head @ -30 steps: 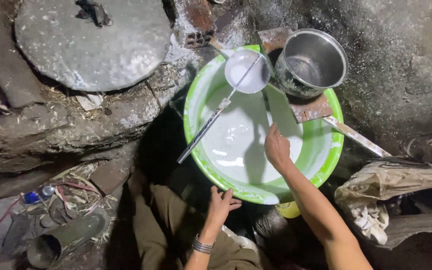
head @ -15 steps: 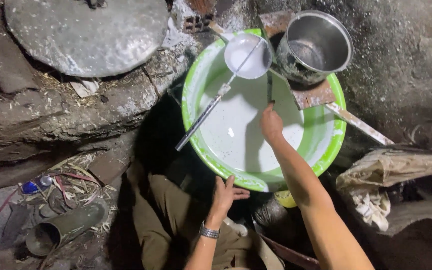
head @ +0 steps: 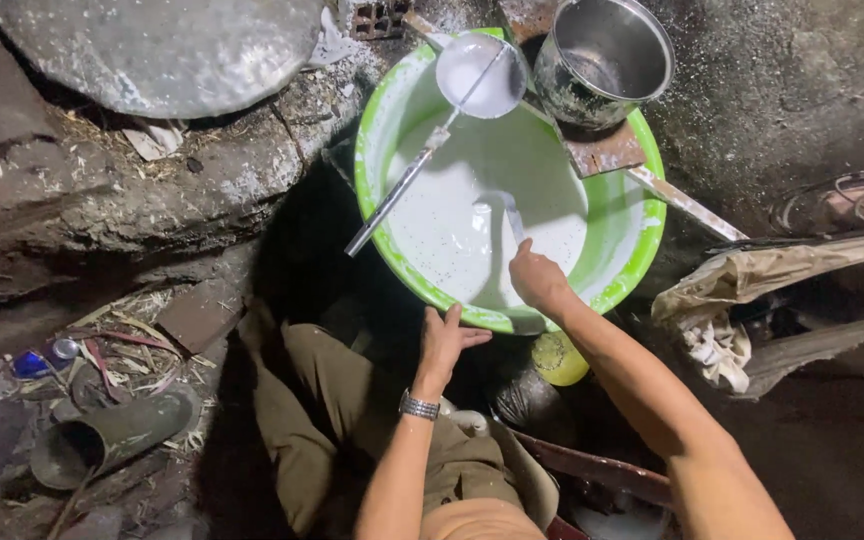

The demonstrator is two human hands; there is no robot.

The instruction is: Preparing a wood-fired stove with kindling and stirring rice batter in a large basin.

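**Stirring the white batter in the green basin**

I am gripping a flat stirring tool (head: 508, 215) in my right hand (head: 537, 280), fingers clenched round its handle, its blade dipping into the white liquid (head: 472, 225) near the middle of the green basin (head: 642, 240). My left hand (head: 444, 340) is resting open, fingers spread, on the basin's near rim — steadying it, holding nothing. A ladle (head: 472, 80) is lying across the far rim, its handle slanting down to the left; a metal pot (head: 602, 60) is standing just beside it. I judge the mixing step to be in hand. The next stroke is calling for a firm brace on the rim and a shallow sweep — liquid is sitting close to the edge.
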